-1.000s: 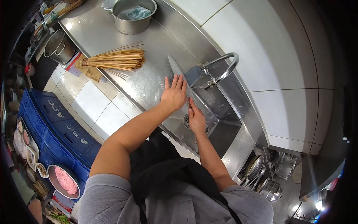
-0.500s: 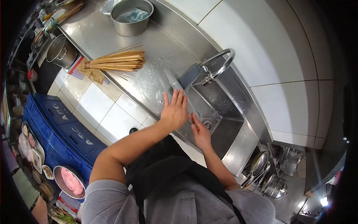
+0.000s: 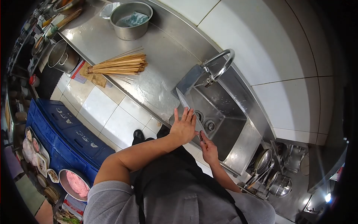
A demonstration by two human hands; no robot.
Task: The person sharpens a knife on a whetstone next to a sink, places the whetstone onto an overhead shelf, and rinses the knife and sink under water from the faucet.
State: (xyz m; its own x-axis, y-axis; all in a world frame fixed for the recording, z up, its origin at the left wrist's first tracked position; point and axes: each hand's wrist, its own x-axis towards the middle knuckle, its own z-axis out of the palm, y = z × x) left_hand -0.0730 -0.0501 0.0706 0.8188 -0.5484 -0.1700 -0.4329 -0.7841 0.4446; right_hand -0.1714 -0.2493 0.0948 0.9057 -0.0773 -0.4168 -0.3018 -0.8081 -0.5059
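A knife [image 3: 183, 100] lies with its blade slanting over the near end of a grey whetstone [image 3: 189, 79], its tip pointing away from me. My right hand [image 3: 210, 152] is closed around the handle, which the fingers partly hide. With fingers stretched out and apart, my left hand [image 3: 183, 129] lies flat over the blade's rear part. The whetstone rests at the sink's left edge, beneath the faucet [image 3: 225, 63]. Below the knife opens the steel sink [image 3: 231, 140], with drain fittings at its bottom.
On the steel counter [image 3: 156, 48] lie a bamboo whisk brush [image 3: 121, 67] and a round metal pot [image 3: 130, 33] holding a blue-green cloth [image 3: 138, 18]. Blue crates [image 3: 71, 130] stand at left, near a bowl of pink paste [image 3: 76, 183]. Pans [image 3: 263, 160] sit right of the sink.
Both hands and the knife have slid back toward my body along the whetstone. Most of the stone's surface now shows. The view has shifted slightly.
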